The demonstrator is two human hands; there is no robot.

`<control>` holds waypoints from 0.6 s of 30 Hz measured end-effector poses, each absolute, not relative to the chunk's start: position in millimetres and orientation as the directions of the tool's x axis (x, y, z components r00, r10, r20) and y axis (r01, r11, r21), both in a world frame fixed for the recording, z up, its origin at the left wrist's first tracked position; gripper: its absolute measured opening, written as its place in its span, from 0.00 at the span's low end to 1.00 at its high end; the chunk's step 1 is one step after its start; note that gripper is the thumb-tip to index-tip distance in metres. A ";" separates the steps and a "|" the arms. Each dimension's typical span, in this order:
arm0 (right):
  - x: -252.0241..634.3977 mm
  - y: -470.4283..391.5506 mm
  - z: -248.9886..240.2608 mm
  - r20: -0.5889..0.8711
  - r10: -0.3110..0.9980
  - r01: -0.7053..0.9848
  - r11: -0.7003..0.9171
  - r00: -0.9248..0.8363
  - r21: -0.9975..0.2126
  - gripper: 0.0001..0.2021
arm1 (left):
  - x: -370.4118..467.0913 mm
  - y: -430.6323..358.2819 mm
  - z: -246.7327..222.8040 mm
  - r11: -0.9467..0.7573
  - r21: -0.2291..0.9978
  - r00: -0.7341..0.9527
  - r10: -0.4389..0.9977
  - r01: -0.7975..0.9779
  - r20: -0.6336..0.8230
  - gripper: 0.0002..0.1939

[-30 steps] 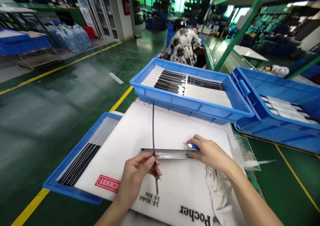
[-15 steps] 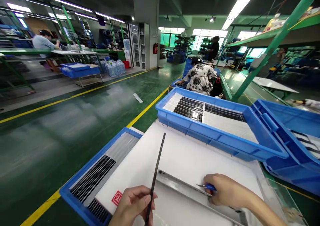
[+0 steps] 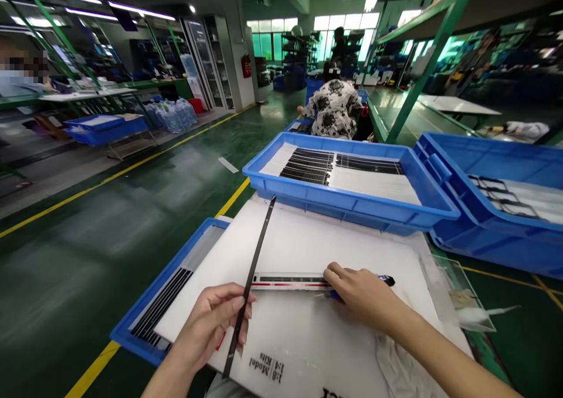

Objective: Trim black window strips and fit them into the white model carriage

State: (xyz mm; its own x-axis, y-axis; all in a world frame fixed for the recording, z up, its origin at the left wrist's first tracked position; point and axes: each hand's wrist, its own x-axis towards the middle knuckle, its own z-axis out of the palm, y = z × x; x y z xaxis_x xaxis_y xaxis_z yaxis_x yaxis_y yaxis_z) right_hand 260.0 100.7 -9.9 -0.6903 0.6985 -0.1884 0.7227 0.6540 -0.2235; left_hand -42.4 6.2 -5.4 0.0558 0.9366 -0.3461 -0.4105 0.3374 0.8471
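My left hand (image 3: 220, 322) pinches a long, thin black strip (image 3: 255, 257) between thumb and fingers, tilted up over the white board (image 3: 211, 257). A narrow, pale bar (image 3: 285, 282) with dark and red stripes lies across the board, its left end close beside the strip. On the bar's right part rests my right hand (image 3: 356, 292), fingers closed around a blue-handled tool (image 3: 335, 295) with a thin, pointed metal tip. The tool's exact kind is unclear, and the fingers cover most of it. Printed upside-down lettering shows on the board's near part.
Behind the board stands a blue tray (image 3: 352, 201) holding rows of black strips on white sheets. Another blue tray (image 3: 153, 295) with strips sits lower left. A blue bin (image 3: 497, 234) stands right, near a clear plate (image 3: 466, 298). A person in a patterned top (image 3: 336, 108) bends farther back.
The view has shifted. The bar now shows its striped face and lies more level, with my right hand moved onto it. My left hand still holds the black strip.
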 end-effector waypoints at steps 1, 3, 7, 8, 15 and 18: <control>264.3 99.7 -7.1 -0.179 0.694 0.714 0.648 -0.697 -0.265 0.16 | -41.7 8.9 -6.0 0.366 0.838 0.085 0.928 -0.406 -0.364 0.17; 277.9 104.6 -0.5 -0.160 0.705 0.707 0.613 -0.691 -0.353 0.13 | -38.0 14.6 -7.2 0.426 0.807 0.128 0.902 -0.410 -0.411 0.17; 309.8 143.5 1.9 -0.152 0.764 0.724 0.499 -0.627 -0.476 0.04 | -24.0 24.8 -8.7 0.536 0.741 0.202 0.842 -0.405 -0.500 0.17; 315.2 155.6 -1.4 -0.161 0.771 0.727 0.479 -0.616 -0.491 0.04 | -20.7 26.6 -9.5 0.559 0.727 0.222 0.828 -0.398 -0.515 0.18; 314.1 185.1 -25.3 -0.205 0.770 0.721 0.420 -0.605 -0.551 0.10 | -23.2 26.9 -15.6 0.613 0.700 0.262 0.790 -0.368 -0.554 0.20; 309.9 166.5 -22.1 -0.179 0.790 0.718 0.405 -0.587 -0.566 0.07 | -33.3 33.7 -8.3 0.599 0.732 0.284 0.800 -0.325 -0.529 0.20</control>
State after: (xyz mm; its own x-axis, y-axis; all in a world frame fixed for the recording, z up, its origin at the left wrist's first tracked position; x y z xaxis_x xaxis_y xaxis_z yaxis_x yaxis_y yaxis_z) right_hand 309.9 166.5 -22.1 -0.5866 0.7899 -0.1788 0.7179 0.4049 -0.5662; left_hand -33.3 33.7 -8.3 0.2835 0.7998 -0.5291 -0.3251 0.5993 0.7316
